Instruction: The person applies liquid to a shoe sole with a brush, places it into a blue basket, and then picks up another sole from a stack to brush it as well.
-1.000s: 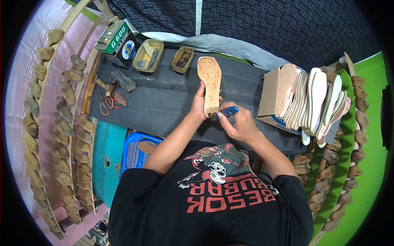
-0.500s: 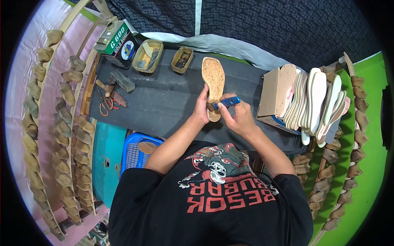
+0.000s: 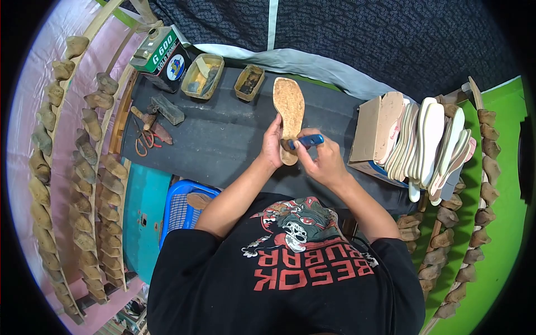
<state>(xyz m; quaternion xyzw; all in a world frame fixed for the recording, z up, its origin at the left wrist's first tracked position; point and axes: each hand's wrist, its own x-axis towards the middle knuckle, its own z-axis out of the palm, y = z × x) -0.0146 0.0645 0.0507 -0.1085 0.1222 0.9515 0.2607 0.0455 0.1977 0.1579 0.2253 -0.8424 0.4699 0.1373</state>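
A tan, cork-coloured shoe insole (image 3: 289, 103) is held above the dark tabletop, its broad end pointing away from me. My left hand (image 3: 272, 146) grips its left edge near the narrow end. In my right hand (image 3: 325, 162) is a brush with a blue handle (image 3: 311, 140), fingers closed around it. The dark brush head (image 3: 287, 145) rests against the insole's lower part. My right fingers partly hide the heel end.
Several white insoles (image 3: 427, 134) fill a cardboard box (image 3: 368, 128) at right. A glue can (image 3: 162, 58), two tubs (image 3: 202, 75) and scissors (image 3: 146, 142) lie left. Racks of wooden shoe lasts (image 3: 84, 184) flank both sides. A blue basket (image 3: 177, 209) sits below the table.
The brush has shifted slightly left and towards the far side with my right hand. The insole stays in my left hand, nearly in place. The camera view has moved a little.
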